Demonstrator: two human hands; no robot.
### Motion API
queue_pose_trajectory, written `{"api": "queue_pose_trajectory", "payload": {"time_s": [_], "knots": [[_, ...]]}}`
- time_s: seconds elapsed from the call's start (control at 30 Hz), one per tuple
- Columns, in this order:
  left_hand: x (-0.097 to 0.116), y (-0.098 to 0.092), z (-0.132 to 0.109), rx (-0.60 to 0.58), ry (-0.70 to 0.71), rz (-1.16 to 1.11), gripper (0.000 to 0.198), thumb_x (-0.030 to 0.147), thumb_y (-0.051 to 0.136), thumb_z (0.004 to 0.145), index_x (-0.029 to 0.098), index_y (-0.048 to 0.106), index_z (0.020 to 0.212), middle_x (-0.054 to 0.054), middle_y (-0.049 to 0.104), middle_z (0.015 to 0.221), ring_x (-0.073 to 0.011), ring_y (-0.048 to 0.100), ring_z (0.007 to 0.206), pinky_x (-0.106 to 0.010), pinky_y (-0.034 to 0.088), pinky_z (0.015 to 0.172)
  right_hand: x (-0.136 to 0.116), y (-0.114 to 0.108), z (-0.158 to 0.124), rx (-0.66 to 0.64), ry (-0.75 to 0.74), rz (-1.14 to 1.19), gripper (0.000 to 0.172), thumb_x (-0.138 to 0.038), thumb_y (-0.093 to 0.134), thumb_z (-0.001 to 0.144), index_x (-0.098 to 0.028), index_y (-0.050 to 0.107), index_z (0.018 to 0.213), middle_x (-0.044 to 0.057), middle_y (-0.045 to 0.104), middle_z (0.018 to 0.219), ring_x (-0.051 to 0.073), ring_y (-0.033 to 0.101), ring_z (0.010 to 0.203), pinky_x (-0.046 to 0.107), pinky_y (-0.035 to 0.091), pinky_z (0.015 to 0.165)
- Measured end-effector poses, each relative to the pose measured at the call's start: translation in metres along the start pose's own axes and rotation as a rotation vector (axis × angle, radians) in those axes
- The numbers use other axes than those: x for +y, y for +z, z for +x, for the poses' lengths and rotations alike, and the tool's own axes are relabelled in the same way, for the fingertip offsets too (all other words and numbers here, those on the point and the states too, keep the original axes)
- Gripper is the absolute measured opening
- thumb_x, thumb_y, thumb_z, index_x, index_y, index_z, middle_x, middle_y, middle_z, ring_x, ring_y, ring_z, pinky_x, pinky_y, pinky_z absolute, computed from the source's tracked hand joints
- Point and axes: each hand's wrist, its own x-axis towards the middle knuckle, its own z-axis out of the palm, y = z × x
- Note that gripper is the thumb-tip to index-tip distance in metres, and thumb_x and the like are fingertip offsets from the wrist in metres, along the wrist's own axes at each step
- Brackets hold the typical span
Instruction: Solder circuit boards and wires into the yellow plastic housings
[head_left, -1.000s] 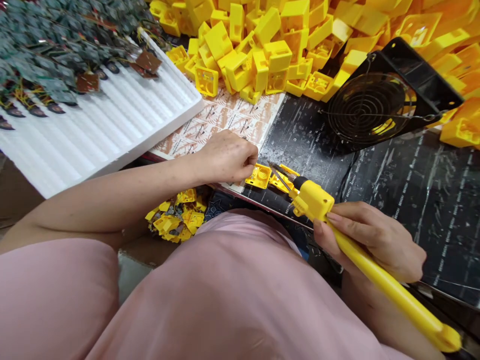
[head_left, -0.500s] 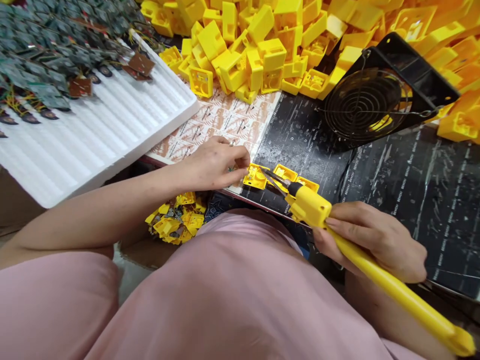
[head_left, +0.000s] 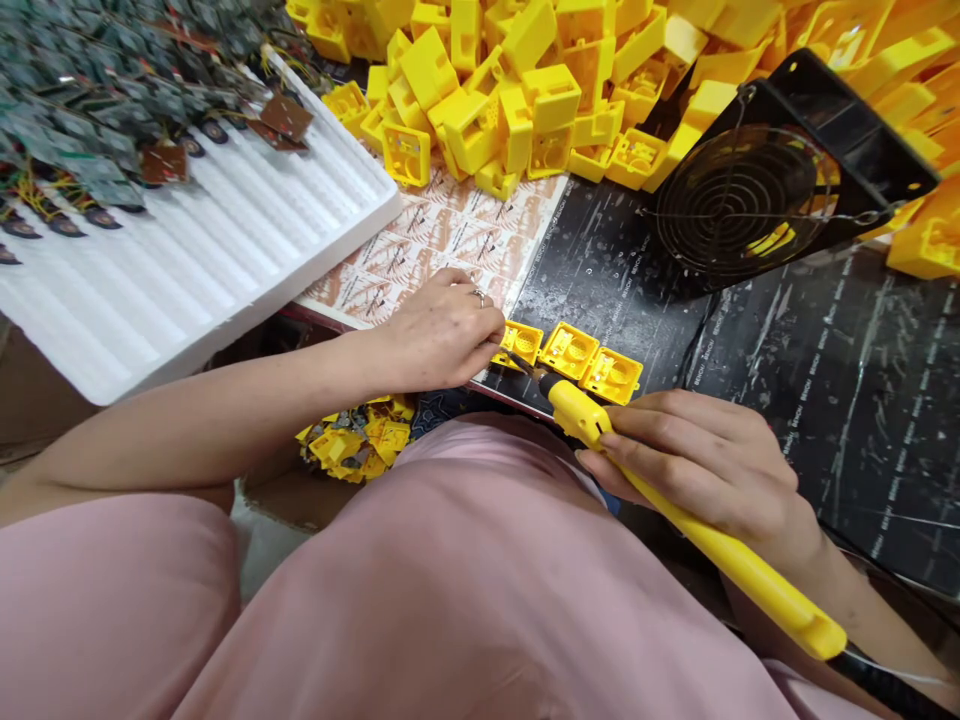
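My right hand (head_left: 705,455) is wrapped round the yellow handle of a soldering iron (head_left: 724,560), its cord trailing from the lower right end. The iron's dark tip points left, down at the leftmost small yellow plastic case (head_left: 526,338). At that case's left edge my left hand (head_left: 446,335) has its fingers pinched together; whatever they hold is hidden behind them. Two more open cases, a middle one (head_left: 568,350) and a right one (head_left: 612,374), lie in a row beside it, hollow side up.
A black fan (head_left: 757,200) stands at the back right. Behind is a heap of yellow cases (head_left: 480,130). On the left, a white foam tray (head_left: 247,270) carries many wired circuit boards (head_left: 82,110). Yellow parts (head_left: 356,445) fill a container below the table edge (head_left: 517,402).
The soldering iron has moved left with my right hand, its tip now near my left fingers. My left hand has turned and its fingers have closed in at the leftmost case.
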Motion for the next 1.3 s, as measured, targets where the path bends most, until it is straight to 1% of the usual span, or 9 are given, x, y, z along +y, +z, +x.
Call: {"api": "queue_pose_trajectory", "payload": {"time_s": [0.07, 0.2, 0.23, 0.37, 0.43, 0.63, 0.83, 1.07, 1.3], "knots": [[-0.003, 0.002, -0.003, 0.033, 0.01, -0.056, 0.031, 0.029, 0.043, 0.091, 0.018, 0.072, 0.085, -0.008, 0.075, 0.082, -0.0219, 0.068, 0.082, -0.042, 0.047, 0.099, 0.0, -0.002, -0.005, 0.029, 0.008, -0.005, 0.02, -0.011, 0.079, 0.084, -0.017, 0.064, 0.096, 0.006, 0.075, 0.084, 0.016, 0.07, 0.074, 0.029, 0.06, 0.065], [-0.008, 0.006, -0.007, 0.083, -0.003, -0.172, 0.029, 0.032, 0.045, 0.091, 0.019, 0.07, 0.087, -0.005, 0.074, 0.081, -0.0191, 0.067, 0.08, -0.041, 0.046, 0.104, -0.001, -0.003, -0.02, 0.151, 0.131, 0.042, 0.009, -0.019, 0.07, 0.094, -0.02, 0.063, 0.101, 0.004, 0.073, 0.084, 0.015, 0.072, 0.076, 0.028, 0.061, 0.068], [-0.008, 0.007, -0.007, 0.078, -0.004, -0.177, 0.029, 0.031, 0.044, 0.091, 0.019, 0.07, 0.087, -0.004, 0.074, 0.081, -0.0187, 0.066, 0.079, -0.042, 0.046, 0.105, -0.001, -0.002, -0.022, 0.154, 0.16, 0.051, 0.012, -0.019, 0.069, 0.095, -0.02, 0.063, 0.106, 0.003, 0.073, 0.084, 0.014, 0.073, 0.076, 0.027, 0.062, 0.069], [-0.006, 0.009, -0.006, 0.05, 0.005, -0.134, 0.03, 0.03, 0.042, 0.093, 0.019, 0.069, 0.087, -0.006, 0.076, 0.083, -0.0193, 0.068, 0.079, -0.044, 0.044, 0.107, -0.001, 0.001, -0.023, 0.123, 0.175, 0.028, 0.043, -0.012, 0.078, 0.086, -0.02, 0.061, 0.124, 0.002, 0.078, 0.091, 0.016, 0.076, 0.077, 0.027, 0.064, 0.071], [-0.005, 0.008, -0.006, 0.052, 0.013, -0.113, 0.032, 0.031, 0.041, 0.093, 0.019, 0.07, 0.087, -0.006, 0.076, 0.084, -0.0205, 0.069, 0.082, -0.045, 0.044, 0.108, 0.0, 0.002, -0.02, 0.105, 0.147, 0.045, 0.043, -0.01, 0.08, 0.083, -0.02, 0.063, 0.121, 0.002, 0.078, 0.089, 0.016, 0.076, 0.077, 0.027, 0.064, 0.07], [-0.003, 0.006, -0.005, 0.035, 0.034, -0.081, 0.032, 0.03, 0.041, 0.094, 0.019, 0.07, 0.088, -0.007, 0.076, 0.086, -0.0201, 0.069, 0.083, -0.042, 0.045, 0.103, 0.002, -0.001, -0.006, 0.087, 0.012, 0.037, 0.024, -0.011, 0.083, 0.08, -0.018, 0.065, 0.095, 0.003, 0.076, 0.081, 0.016, 0.073, 0.071, 0.029, 0.063, 0.065], [-0.003, 0.007, -0.004, 0.023, 0.065, -0.059, 0.032, 0.028, 0.039, 0.094, 0.017, 0.069, 0.087, -0.008, 0.075, 0.085, -0.0217, 0.067, 0.081, -0.043, 0.047, 0.1, -0.001, -0.005, 0.002, 0.005, 0.0, -0.034, 0.02, -0.013, 0.08, 0.084, -0.019, 0.064, 0.094, 0.003, 0.076, 0.081, 0.015, 0.072, 0.068, 0.027, 0.062, 0.064], [-0.004, 0.01, -0.004, 0.046, 0.067, -0.083, 0.029, 0.028, 0.04, 0.094, 0.019, 0.067, 0.087, -0.006, 0.072, 0.08, -0.0196, 0.066, 0.078, -0.044, 0.044, 0.108, 0.0, -0.004, 0.0, 0.026, 0.005, -0.035, 0.022, -0.012, 0.082, 0.081, -0.019, 0.065, 0.094, 0.004, 0.076, 0.083, 0.016, 0.073, 0.07, 0.028, 0.062, 0.064], [-0.01, 0.005, -0.005, -0.02, 0.032, -0.198, 0.024, 0.03, 0.043, 0.093, 0.021, 0.065, 0.09, -0.002, 0.074, 0.085, -0.0172, 0.065, 0.079, -0.04, 0.044, 0.106, 0.002, -0.005, -0.005, 0.047, 0.001, -0.002, 0.019, -0.015, 0.08, 0.085, -0.019, 0.064, 0.094, 0.004, 0.076, 0.084, 0.015, 0.071, 0.07, 0.028, 0.062, 0.064]]}}
